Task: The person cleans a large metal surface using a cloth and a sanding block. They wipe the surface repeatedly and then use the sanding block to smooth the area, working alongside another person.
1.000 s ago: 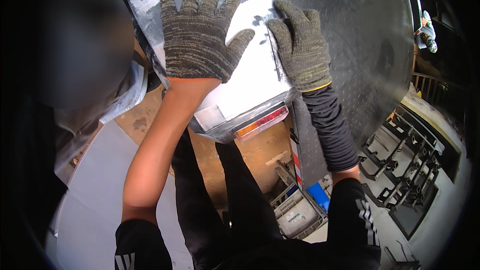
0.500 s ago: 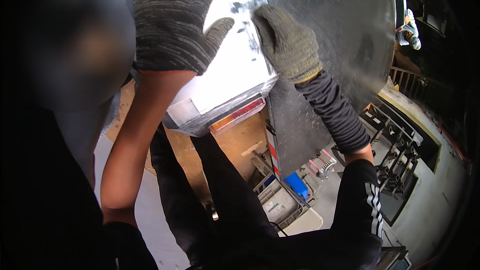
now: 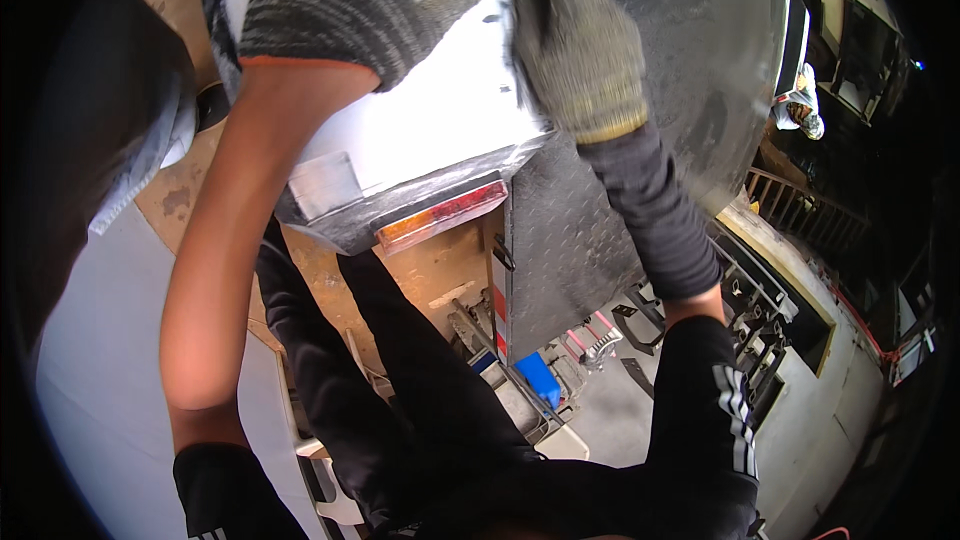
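Note:
Beneath my hands is a bright white panel (image 3: 440,110) with grey, scuffed edges and dark smudges. Along its near lower edge runs an orange and red lamp (image 3: 445,212). My left hand (image 3: 340,5), in a dark grey striped knit glove, lies flat on the panel with the thumb stretched out; its fingertips pass out of the top of the picture. At the panel's right edge is my right hand (image 3: 575,45), in a lighter grey-green glove with a yellow cuff. Its fingers are curled in and blurred, and whatever they may hold is hidden.
A dark textured metal sheet (image 3: 660,70) stands right of the panel. Below lie a blue object (image 3: 540,378), a grey crate (image 3: 510,400) and black metal brackets (image 3: 765,325). Grey cloth (image 3: 150,155) hangs at left. Another person (image 3: 800,118) is far off at right.
The view has shifted, and both hands now appear higher in it. My right hand remains beside the panel's edge, smeared by motion. A dark rounded shape at upper left has left the view.

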Available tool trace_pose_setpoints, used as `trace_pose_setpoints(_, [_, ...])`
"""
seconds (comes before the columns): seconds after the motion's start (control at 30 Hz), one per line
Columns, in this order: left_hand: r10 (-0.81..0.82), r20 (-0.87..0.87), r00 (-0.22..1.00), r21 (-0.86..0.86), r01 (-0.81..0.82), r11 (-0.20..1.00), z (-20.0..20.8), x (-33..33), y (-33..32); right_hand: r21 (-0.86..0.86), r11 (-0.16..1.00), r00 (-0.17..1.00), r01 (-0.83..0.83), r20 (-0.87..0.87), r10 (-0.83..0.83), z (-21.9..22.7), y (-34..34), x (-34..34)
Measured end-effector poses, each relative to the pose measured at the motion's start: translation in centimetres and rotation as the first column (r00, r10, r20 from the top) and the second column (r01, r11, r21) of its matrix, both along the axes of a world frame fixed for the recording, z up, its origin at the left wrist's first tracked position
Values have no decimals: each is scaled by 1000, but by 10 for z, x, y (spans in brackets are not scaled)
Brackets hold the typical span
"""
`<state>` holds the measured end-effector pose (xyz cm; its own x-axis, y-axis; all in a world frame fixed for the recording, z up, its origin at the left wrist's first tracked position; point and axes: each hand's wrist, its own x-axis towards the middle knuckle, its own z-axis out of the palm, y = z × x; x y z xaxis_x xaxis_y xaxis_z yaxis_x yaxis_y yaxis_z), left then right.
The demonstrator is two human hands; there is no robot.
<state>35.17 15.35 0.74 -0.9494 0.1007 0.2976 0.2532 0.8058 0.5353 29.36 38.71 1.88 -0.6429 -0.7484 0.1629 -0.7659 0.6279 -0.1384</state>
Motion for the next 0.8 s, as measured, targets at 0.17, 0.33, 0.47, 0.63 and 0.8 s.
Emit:
trace_pose_setpoints(0.17, [33, -68, 997, -41, -36, 999, -7, -4, 0, -29, 999, 999, 34, -17, -35, 11, 2, 3])
trace_pose_setpoints(0.33, [42, -9, 999, 3, -42, 999, -12, 3, -3, 53, 989, 982, 140, 118, -145, 18, -1, 19])
trace_pose_setpoints(0.47, [57, -100, 993, -113, -68, 991, -10, -2, 0, 13, 999, 997, 52, 51, -53, 11, 6, 6])
trace_pose_setpoints(0.63, [76, -66, 995, -145, -85, 986, -16, -1, 3, -33, 999, 1000, -13, -22, 12, 8, 24, 21])
trace_pose_setpoints(0.8, [32, -65, 997, -202, -45, 978, 3, -2, -2, -48, 999, 1000, 7, 2, -7, 6, 6, 3])
